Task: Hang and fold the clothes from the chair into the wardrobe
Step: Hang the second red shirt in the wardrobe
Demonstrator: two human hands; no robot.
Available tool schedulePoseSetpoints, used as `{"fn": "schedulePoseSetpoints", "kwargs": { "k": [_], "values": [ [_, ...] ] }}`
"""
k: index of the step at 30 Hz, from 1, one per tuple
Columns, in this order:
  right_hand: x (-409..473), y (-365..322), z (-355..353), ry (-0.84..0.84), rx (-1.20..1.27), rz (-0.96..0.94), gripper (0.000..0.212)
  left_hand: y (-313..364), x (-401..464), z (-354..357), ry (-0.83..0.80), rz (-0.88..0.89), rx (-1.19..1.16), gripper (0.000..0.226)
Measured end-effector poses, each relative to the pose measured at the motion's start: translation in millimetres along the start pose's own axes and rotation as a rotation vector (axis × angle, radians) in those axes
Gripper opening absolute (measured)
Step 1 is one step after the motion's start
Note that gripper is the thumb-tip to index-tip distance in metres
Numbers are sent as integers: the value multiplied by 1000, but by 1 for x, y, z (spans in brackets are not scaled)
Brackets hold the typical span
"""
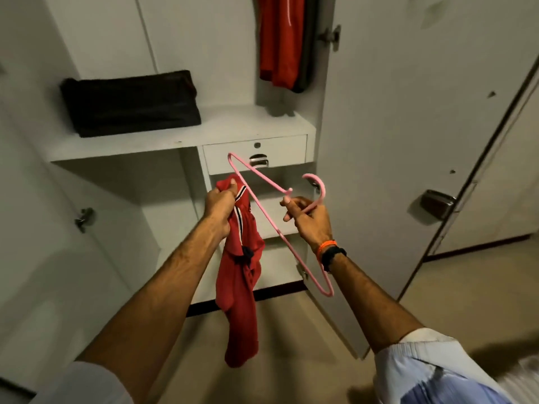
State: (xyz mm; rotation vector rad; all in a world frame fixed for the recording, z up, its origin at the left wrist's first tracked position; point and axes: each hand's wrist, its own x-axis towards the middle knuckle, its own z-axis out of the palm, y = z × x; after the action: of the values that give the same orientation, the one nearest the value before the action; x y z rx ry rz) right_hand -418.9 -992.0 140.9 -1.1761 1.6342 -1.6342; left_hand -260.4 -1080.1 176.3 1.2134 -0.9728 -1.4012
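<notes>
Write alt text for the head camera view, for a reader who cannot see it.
A person's left hand grips a red garment while the right hand holds a pink hanger by its neck, before an open white wardrobe. Folded dark cloth lies on its shelf; red clothes hang above.

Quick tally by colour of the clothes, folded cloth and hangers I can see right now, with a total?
Red: 2, the red garment gripped in the left hand and the red garment hanging in the wardrobe
Dark: 2, the folded dark cloth on the shelf and a dark garment behind the hanging red one
Pink: 1, the pink hanger in the right hand
Total: 5
</notes>
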Motion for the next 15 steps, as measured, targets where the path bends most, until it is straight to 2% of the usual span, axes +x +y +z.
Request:
{"fn": "schedulePoseSetpoints", "kwargs": {
  "k": [6,11,15],
  "values": [
    [28,0,24,-60,8,-8,25,17,29,-27,148,-5,-130,14],
    [39,4,30,-115,-6,-15,33,31,41,-50,261,9,-213,37],
    [43,12,33,-163,-20,-6,39,37,39,-67,305,29,-234,31]
  ]
}}
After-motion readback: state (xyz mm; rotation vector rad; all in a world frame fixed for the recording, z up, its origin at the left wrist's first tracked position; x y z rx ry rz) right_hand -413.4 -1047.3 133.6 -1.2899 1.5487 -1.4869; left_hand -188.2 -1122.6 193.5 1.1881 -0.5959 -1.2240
